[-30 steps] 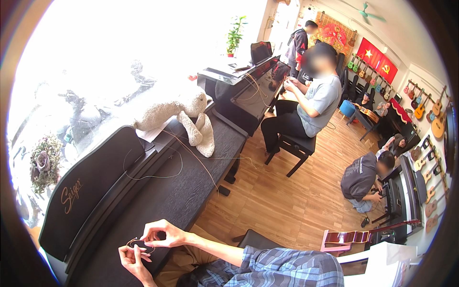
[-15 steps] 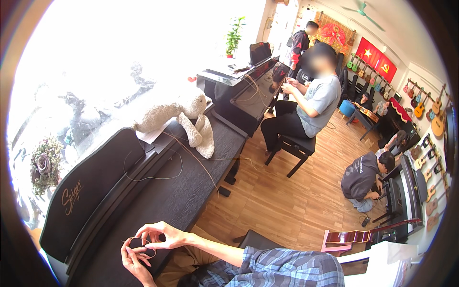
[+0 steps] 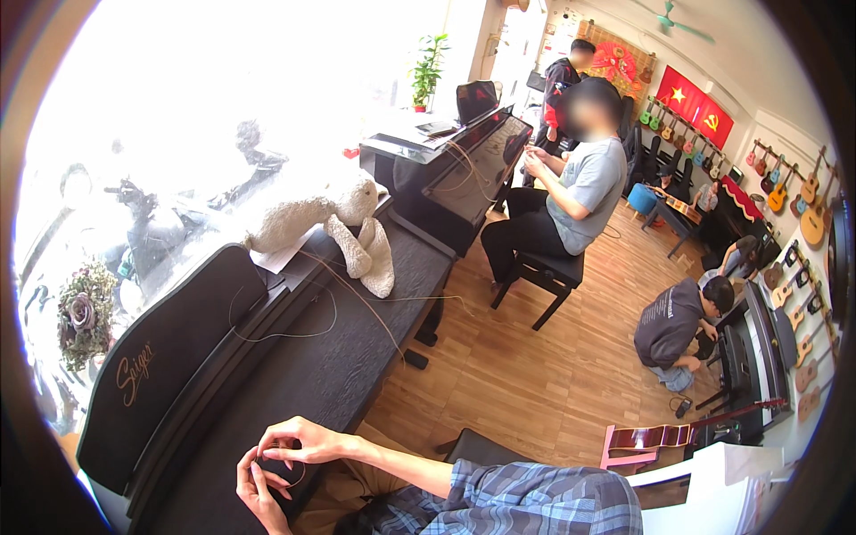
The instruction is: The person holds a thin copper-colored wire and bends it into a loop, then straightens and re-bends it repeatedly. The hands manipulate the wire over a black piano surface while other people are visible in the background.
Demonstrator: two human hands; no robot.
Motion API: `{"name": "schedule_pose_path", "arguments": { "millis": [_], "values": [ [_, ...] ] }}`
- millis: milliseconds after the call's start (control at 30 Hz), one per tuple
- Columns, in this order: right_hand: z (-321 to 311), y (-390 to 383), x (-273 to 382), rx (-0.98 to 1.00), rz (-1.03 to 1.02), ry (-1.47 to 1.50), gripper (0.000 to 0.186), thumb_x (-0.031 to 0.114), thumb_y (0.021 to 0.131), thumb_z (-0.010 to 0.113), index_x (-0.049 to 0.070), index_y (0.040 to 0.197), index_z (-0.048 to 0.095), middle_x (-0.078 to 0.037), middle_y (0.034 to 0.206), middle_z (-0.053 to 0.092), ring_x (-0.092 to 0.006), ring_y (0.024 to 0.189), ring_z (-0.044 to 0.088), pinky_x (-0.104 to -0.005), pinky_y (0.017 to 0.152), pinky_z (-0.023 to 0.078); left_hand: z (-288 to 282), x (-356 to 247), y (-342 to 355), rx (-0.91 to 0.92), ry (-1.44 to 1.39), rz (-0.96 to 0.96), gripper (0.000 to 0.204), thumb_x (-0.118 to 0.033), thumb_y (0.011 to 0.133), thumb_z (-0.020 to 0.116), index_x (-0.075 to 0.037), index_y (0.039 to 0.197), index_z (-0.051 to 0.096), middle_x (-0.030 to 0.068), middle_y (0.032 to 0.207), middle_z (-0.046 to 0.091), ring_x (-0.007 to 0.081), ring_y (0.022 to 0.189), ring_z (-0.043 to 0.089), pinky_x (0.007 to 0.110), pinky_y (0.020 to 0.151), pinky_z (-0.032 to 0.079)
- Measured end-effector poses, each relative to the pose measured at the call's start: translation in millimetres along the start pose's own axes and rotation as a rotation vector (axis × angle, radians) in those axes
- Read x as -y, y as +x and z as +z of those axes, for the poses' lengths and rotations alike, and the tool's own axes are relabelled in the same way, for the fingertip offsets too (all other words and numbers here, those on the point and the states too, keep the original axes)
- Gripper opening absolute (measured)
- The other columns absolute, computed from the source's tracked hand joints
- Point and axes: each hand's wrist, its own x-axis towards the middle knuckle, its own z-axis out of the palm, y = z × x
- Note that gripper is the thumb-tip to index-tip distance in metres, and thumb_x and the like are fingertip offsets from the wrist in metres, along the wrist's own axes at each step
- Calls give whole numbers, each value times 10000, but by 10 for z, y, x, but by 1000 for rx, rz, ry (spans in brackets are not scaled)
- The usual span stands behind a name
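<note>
Both hands meet low over the piano lid (image 3: 294, 374): left hand (image 3: 259, 486) and right hand (image 3: 299, 441) pinch a thin string (image 3: 357, 299) trailing toward the plush toy (image 3: 330, 223). Best keep it taut and wind evenly.

Left hand (image 3: 257, 486) cut off by the lower edge — its thin wire (image 3: 294, 459) barely visible.

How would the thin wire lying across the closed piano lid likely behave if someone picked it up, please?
The thin wire is probably springy rather than limp, since it lies in open curves on the piano lid. It looks very light. Being so fine, it may slip between the fingers of the left hand and right hand.
</note>
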Motion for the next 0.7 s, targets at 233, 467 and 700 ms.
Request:
{"name": "schedule_pose_path", "arguments": {
  "millis": [233,467,700],
  "values": [
    [56,-3,55,-133,91,170,193,204,1046,665,31,1131,646,-48,757,700,-76,588,636,-224,526,489,27,-13,-3,-11,12,28,299,-178,1120,476,17,1266,649,33,656,624,35,454,489,175,363,328],
    [58,21,-11,-120,10,-86,197,199,1032,680,7,1046,638,-63,718,701,-101,520,634,-247,466,484,12,25,0,1,25,10,260,-197,1122,490,-7,1248,615,-18,602,534,10,439,405,179,379,244],
    [72,7,-16,-161,-44,-50,229,221,1047,664,8,965,640,-74,716,714,-110,468,610,-252,437,455,-4,39,24,-9,4,18,285,-253,1120,515,-40,1305,552,-39,581,475,7,438,347,183,393,216]
  ]
}}
